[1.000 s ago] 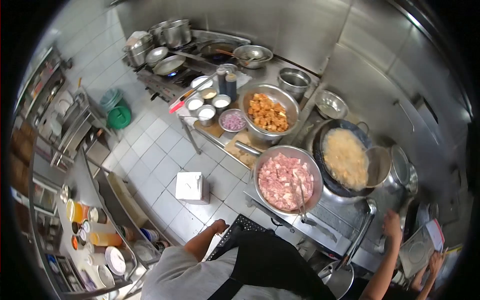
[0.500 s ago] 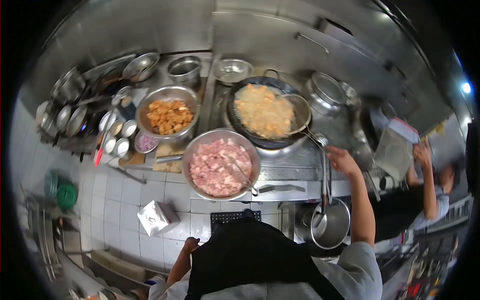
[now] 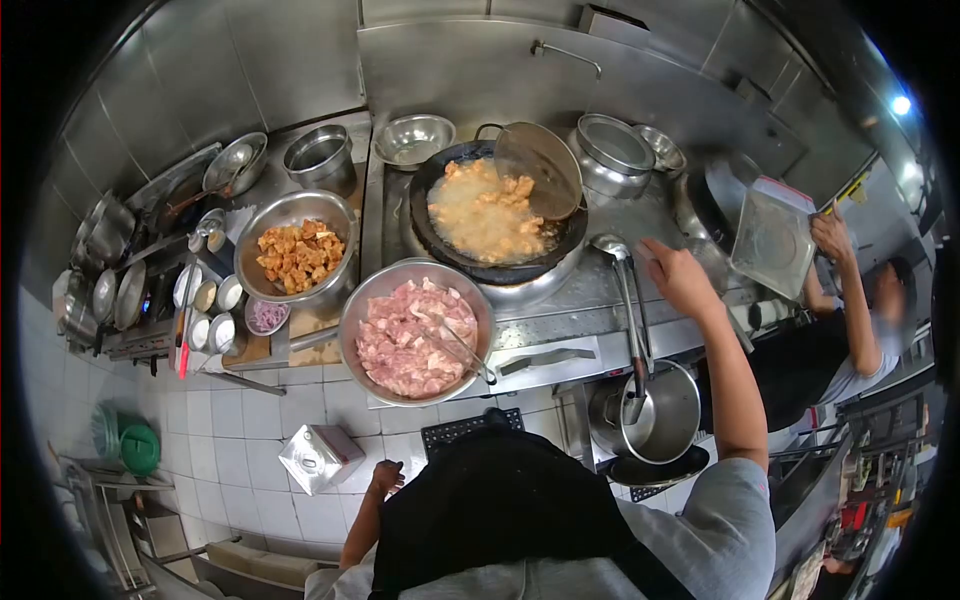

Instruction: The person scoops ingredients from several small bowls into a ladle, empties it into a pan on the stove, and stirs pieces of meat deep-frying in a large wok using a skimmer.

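My right hand (image 3: 682, 280) is closed at the right of the wok (image 3: 425, 250), by the handle end of a round mesh strainer (image 3: 540, 172); the handle itself is hard to make out. The strainer tilts up over the wok's right side, beside golden pieces (image 3: 470, 205) in bubbling oil. My left hand (image 3: 388, 476) hangs low at my left side, fingers loosely apart and holding nothing. In front of me a steel pan of raw pink meat (image 3: 415, 335) holds metal tongs (image 3: 455, 345). Left of it is a bowl of browned fried pieces (image 3: 300, 255).
Ladles (image 3: 630, 300) lean into a deep pot (image 3: 670, 415) at the right. A co-worker's hand (image 3: 830, 235) holds a clear container (image 3: 772, 240). Small bowls (image 3: 228, 292) stand at the left. A metal tin (image 3: 322, 458) is on the floor.
The strainer has tipped upward from the wok's right side. My right hand has risen slightly. My left hand's fingers have loosened. The view has shifted.
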Demonstrator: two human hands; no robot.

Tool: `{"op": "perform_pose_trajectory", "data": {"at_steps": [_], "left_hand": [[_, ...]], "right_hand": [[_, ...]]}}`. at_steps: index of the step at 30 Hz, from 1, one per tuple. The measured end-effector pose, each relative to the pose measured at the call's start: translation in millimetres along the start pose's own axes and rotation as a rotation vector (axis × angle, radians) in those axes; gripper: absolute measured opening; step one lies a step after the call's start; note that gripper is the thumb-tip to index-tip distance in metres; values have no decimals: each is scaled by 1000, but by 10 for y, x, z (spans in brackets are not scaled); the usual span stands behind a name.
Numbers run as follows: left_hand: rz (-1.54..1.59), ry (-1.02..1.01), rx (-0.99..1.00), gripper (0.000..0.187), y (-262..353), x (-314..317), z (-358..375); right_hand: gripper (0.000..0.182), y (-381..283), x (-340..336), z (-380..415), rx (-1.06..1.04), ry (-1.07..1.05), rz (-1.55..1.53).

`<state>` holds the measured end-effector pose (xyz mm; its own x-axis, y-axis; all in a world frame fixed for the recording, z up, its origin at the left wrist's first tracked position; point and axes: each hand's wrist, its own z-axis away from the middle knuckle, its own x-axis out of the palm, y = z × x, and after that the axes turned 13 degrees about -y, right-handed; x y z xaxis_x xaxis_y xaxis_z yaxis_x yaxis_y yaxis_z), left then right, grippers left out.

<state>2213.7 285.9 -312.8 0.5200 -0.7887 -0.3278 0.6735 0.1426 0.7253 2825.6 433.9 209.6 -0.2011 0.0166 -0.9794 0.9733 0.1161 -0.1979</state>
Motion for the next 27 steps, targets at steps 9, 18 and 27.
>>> {"op": "perform_pose_trajectory", "data": {"at_steps": [9, 18, 27], "left_hand": [[-728, -38, 89, 29, -524, 497, -189], [-639, 89, 147, 31, -528, 527, 3], [-474, 92, 126, 32, -119, 392, 315]], "right_hand": [[40, 236, 348, -576, 84, 119, 245], [53, 189, 1055, -1006, 13, -63, 372], [33, 469, -202, -812, -79, -15, 224]]}}
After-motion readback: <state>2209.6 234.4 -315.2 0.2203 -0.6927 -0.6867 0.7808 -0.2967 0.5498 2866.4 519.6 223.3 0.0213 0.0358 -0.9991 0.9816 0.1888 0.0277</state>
